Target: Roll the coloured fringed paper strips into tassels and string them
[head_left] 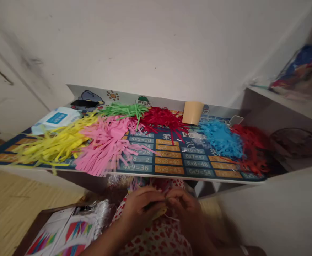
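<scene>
My left hand (pixel 142 206) and my right hand (pixel 184 206) meet over the lap, below the desk's front edge, fingers bent and pinched together. Between them shows a small yellow piece (pixel 160 212) with a thin pale strand hanging beside it; its shape is blurred. On the desk beyond lie fringed paper bunches: yellow (pixel 57 144) and pink (pixel 105 142) at the left, green (pixel 126 110) and dark red (pixel 161 121) behind, blue (pixel 222 138) and red (pixel 253 147) at the right.
The desk mat (pixel 169 170) shows multiplication tables. A wipes pack (pixel 57 119), a phone (pixel 85 103) and a tan cup (pixel 192 112) stand or lie toward the back. At lower left is an open box (pixel 38 222) with colourful printed packs. A white wall rises behind.
</scene>
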Motion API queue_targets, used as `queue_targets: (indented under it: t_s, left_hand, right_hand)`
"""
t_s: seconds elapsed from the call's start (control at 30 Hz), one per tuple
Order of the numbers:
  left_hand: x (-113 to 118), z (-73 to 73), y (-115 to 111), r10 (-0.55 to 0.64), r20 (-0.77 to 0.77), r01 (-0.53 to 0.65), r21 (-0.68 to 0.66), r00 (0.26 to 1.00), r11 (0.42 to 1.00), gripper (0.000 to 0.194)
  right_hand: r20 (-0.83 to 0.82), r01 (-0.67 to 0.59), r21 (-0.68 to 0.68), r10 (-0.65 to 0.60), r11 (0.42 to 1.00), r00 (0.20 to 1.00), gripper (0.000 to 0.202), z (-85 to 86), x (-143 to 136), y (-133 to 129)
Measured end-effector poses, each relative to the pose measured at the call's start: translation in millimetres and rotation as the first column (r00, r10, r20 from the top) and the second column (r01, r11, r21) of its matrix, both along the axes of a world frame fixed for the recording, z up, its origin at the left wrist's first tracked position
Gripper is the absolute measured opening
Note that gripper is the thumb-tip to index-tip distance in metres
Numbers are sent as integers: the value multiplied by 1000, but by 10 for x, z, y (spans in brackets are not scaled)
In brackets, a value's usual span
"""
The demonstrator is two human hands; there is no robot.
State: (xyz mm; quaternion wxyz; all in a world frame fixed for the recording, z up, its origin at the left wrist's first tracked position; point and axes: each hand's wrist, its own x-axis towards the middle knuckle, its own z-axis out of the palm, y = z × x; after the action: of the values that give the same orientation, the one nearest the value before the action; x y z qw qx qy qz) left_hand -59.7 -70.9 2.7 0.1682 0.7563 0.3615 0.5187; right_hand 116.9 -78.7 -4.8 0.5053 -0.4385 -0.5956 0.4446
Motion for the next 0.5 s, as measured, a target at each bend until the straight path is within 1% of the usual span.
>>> queue_targets:
  t_s: [0.1,0.2,0.3,0.4,0.5]
  left_hand:
    - [16,-30,-17,-32,51,34,-27,998,999,8]
    - [36,-59,-24,-56,99,62,-63,993,996,8]
    - [57,-63,-22,-61,124,70,-75,990,995,10]
    - [71,-62,-17,-64,116,72,-62,991,996,11]
    - [73,-77,-14,-86,111,92,-47,990,995,9]
  right_hand:
    - [36,13,44,-14,999,999,11,8,-1,-25]
    - [141,22,146,-43,989,989,12,21,6,-37]
    - [208,15,227,-64,974,976,12,20,18,-45]
    - [249,12,256,-78,967,965,11,-3,33,-55]
    - [291,17,265,-97,964,952,14,-27,45,-66]
